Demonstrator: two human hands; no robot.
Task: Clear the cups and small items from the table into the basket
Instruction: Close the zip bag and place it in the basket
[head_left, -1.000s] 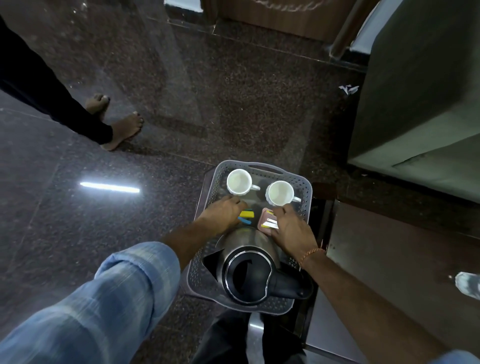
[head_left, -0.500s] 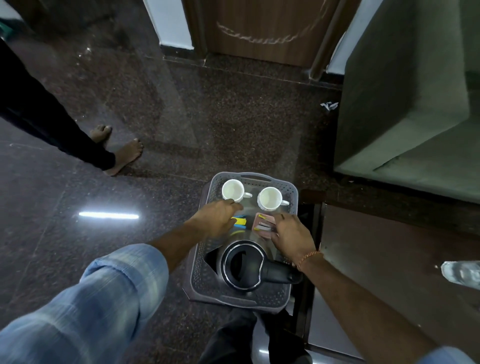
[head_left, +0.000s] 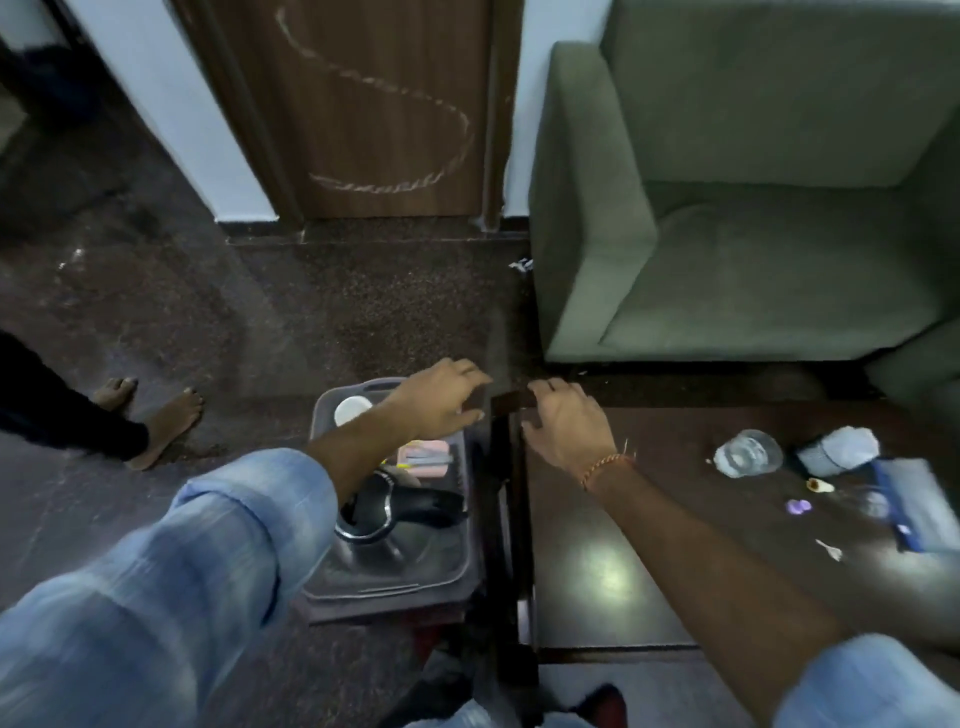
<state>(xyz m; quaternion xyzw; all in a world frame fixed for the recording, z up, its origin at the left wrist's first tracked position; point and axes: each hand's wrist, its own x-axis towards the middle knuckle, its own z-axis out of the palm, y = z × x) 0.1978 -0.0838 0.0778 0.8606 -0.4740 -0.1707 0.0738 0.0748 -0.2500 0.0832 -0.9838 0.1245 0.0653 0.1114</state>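
Bare feet (head_left: 156, 421) of a 2nd person at 9 o'clock on dark floor. Grey basket (head_left: 332, 582) just left of ctr: white cup (head_left: 352, 409) at its far end, pink packet (head_left: 423, 457) mid, black kettle (head_left: 395, 512) nearer. Left hand (head_left: 441, 400) above basket's far right corner, fingers loosely curled, grasping nothing. Right hand (head_left: 569, 426) just beside it over table (head_left: 613, 571) corner, fingers spread, empty. On table toward 3 o'clock: clear glass (head_left: 748, 453), rolled white cloth (head_left: 839, 449), blue packet (head_left: 914, 501), small bits too blurred to ID. Green sofa (head_left: 753, 208) at 1 o'clock.
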